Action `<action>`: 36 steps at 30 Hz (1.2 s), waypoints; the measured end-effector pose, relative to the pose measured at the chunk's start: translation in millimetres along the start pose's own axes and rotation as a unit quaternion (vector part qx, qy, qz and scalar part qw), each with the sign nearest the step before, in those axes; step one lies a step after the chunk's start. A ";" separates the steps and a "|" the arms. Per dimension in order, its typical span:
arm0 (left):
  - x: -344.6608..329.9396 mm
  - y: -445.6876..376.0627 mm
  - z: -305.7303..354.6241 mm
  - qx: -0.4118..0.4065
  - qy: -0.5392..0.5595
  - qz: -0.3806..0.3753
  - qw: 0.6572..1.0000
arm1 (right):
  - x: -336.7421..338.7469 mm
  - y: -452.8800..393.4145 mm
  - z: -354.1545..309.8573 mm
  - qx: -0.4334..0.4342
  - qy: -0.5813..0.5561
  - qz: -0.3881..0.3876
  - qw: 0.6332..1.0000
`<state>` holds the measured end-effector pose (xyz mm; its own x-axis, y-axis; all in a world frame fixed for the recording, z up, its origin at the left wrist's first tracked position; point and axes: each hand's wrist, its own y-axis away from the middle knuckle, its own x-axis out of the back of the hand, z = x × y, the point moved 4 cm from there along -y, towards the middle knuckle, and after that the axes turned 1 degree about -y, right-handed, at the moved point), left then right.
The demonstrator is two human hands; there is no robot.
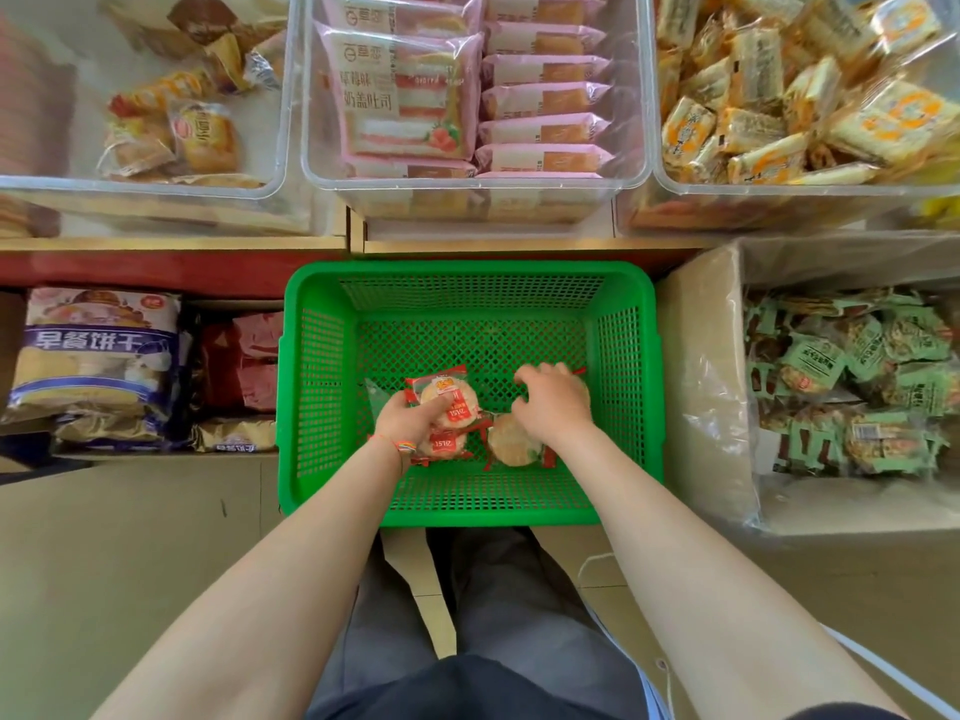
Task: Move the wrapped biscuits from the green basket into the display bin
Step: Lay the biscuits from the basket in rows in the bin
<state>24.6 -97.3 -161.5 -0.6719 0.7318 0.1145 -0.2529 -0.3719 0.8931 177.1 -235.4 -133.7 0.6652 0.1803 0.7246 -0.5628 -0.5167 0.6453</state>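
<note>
- hands nearest: left hand (410, 415) pinches a wrapped biscuit (448, 400); right hand (550, 402) curls onto another, at 12 o'clock.
- green basket (317, 387): few packs left.
- biscuits look light, brittle, wrappers slippery; take them by the edges.

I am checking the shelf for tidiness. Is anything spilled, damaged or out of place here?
Nothing stands out. The few wrapped biscuits lie inside the green basket, one held in the left hand, and the bins above hold their packets.

left hand (410, 415) grips wrapped biscuit (451, 402) | right hand (550, 402) on another (both inside green basket (317, 366))
</note>
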 end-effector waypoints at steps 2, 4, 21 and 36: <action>0.3 1.7 -2.2 0.001 0.012 -0.009 1.000 | 10.1 3.1 9.9 -0.078 -0.002 0.077 0.994; 0.9 2.7 -4.5 0.007 0.028 -0.023 0.999 | 8.0 3.8 18.7 -0.169 -0.045 0.027 0.984; 107.8 84.3 94.3 -0.191 -0.012 -0.086 0.978 | 58.2 29.5 -153.5 0.007 -0.500 -0.041 0.865; 483.1 122.2 216.7 -0.275 0.075 -0.079 0.955 | 103.0 45.3 -509.4 0.112 -0.731 -0.052 0.671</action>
<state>-180.0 334.5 97.2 -0.6773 0.7284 -0.1037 -0.6588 -0.5376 0.5264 -29.9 186.1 93.6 0.5577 -0.7049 -0.4383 -0.4975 -0.7065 0.5033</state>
